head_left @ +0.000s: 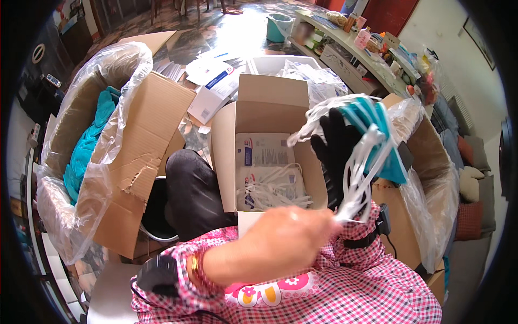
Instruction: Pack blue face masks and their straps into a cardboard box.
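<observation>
My bare left hand [288, 235] reaches across in front of me, its fingers closed on the ends of white straps [364, 173]. My right hand [335, 143], in a black glove, is raised over the right side of an open cardboard box [272, 110], closed around a bundle of flat teal pieces [386, 137] with the white straps. Some of the straps loop over the back of that hand. Inside the box lie white printed packets [264, 150], with loose white straps [275, 189] on the nearer one.
To the left, a plastic-lined carton [129, 113] holds teal pieces [89, 154]. Another plastic-lined carton [431, 162] stands at the right. Behind the box are a white bin [259, 65] of packets and flat printed cartons [213, 97]. A dark bucket [159, 210] sits beside my knee.
</observation>
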Available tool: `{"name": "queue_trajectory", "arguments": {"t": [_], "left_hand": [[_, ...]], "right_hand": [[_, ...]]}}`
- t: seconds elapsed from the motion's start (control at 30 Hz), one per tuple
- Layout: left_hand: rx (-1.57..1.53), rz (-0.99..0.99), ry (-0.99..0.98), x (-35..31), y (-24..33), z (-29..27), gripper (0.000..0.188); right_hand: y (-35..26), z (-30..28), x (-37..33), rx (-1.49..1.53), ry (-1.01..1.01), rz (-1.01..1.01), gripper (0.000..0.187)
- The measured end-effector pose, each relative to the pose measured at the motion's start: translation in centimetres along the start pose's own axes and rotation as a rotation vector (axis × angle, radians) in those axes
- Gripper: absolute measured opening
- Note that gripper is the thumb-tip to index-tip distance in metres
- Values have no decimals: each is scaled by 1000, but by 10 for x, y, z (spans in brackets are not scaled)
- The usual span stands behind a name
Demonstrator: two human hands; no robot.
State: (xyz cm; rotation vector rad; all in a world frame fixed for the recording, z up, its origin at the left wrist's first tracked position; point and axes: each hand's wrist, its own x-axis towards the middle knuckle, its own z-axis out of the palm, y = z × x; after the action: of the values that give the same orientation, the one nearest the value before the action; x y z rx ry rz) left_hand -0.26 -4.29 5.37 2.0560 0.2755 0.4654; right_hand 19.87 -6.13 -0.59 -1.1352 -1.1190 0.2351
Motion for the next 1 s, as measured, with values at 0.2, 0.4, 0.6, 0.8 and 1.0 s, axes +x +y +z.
{"name": "queue_trajectory", "arguments": {"t": [0.2, 0.4, 0.6, 0.8, 1.0], "left_hand": [[-285, -330, -35, 19, -76, -30, 33], [206, -60, -12, 2, -52, -65, 21], [-220, -343, 66, -14, -34, -55, 24], [-688, -382, 157, -39, -85, 4, 17], [-390, -12, 188, -36, -51, -2, 22]], "right_hand": [[-27, -18, -10, 533, -292, 458, 33], [-59, -16, 15, 12, -1303, 665, 38], [-46, -23, -3, -52, -1105, 298, 40], [-37, -13, -45, 599, -457, 823, 30], [-76, -20, -25, 338, -587, 710, 26]]}}
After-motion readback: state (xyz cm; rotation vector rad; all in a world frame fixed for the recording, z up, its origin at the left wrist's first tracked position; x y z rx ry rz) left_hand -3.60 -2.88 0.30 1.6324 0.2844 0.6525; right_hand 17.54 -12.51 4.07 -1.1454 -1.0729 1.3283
